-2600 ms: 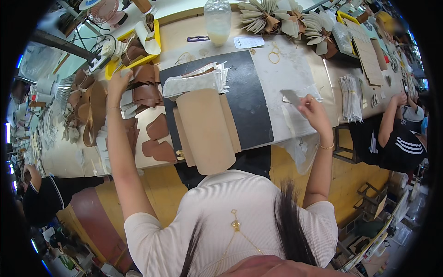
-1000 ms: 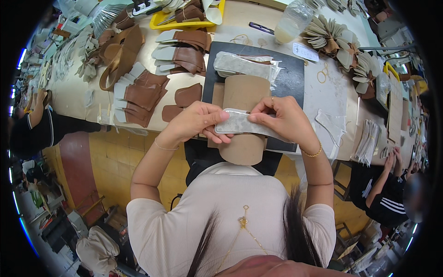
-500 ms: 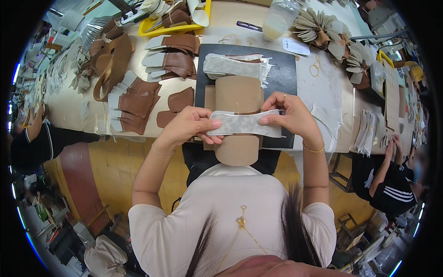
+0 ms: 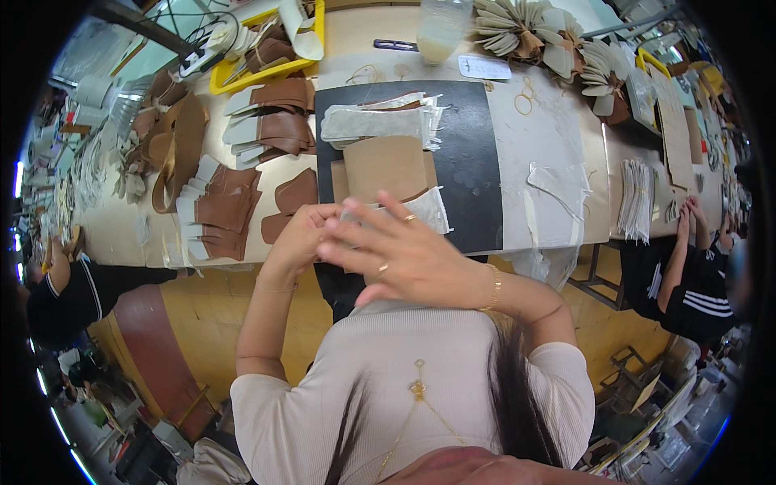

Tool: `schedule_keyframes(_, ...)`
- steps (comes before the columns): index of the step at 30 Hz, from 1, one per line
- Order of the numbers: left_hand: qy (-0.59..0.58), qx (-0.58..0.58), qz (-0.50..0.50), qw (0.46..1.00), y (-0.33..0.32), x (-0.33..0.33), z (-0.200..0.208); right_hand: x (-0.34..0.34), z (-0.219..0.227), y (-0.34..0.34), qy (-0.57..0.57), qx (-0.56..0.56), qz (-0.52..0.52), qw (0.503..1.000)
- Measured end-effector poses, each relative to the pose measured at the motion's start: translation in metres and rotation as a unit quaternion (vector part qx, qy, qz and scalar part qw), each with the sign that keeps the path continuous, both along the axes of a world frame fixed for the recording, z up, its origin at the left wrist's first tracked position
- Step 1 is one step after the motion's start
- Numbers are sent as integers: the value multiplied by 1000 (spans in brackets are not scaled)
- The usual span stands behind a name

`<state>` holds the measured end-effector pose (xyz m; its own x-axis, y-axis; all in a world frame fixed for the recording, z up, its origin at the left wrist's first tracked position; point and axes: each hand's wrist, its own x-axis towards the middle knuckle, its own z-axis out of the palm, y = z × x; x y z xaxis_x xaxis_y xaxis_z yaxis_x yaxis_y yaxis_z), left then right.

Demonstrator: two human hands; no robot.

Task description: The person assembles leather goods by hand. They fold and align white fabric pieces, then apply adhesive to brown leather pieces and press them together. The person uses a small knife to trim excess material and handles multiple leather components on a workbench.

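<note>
Covering cream worktable [image 4: 558, 137]: black mat [image 4: 469, 162], brown leather pieces [image 4: 234, 206]; crowded workshop.

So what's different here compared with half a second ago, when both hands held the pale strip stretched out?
The right hand has swung left, open and flat, across the pale strip, covering most of it and lying over the left hand. The strip is no longer held stretched between the hands; whether either hand holds it is hidden. The tan leather piece on the black mat and the brown pieces to the left stayed put.
</note>
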<state>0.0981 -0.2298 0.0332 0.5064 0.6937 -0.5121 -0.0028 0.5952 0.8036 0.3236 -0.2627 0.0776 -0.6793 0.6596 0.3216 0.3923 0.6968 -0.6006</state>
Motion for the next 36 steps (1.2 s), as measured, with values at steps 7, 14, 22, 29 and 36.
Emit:
schedule_keyframes(7,-73,-61,-19,995,1,-5,-1,15,-52,-4,76,-19,-23,997)
schedule_keyframes(14,-51,-63,-57,995,11,0,9,22,-104,-29,439,-393,-164,791)
schedule_keyframes(22,-75,87,-18,993,61,17,41,151,-99,-1,388,-245,-441,771)
schedule_keyframes(29,156,141,10,978,130,8,12,247,-116,-20,-125,-24,-558,820)
schedule_keyframes(36,480,332,156,797,167,-56,-19,263,-135,-27,-204,-1,-531,823)
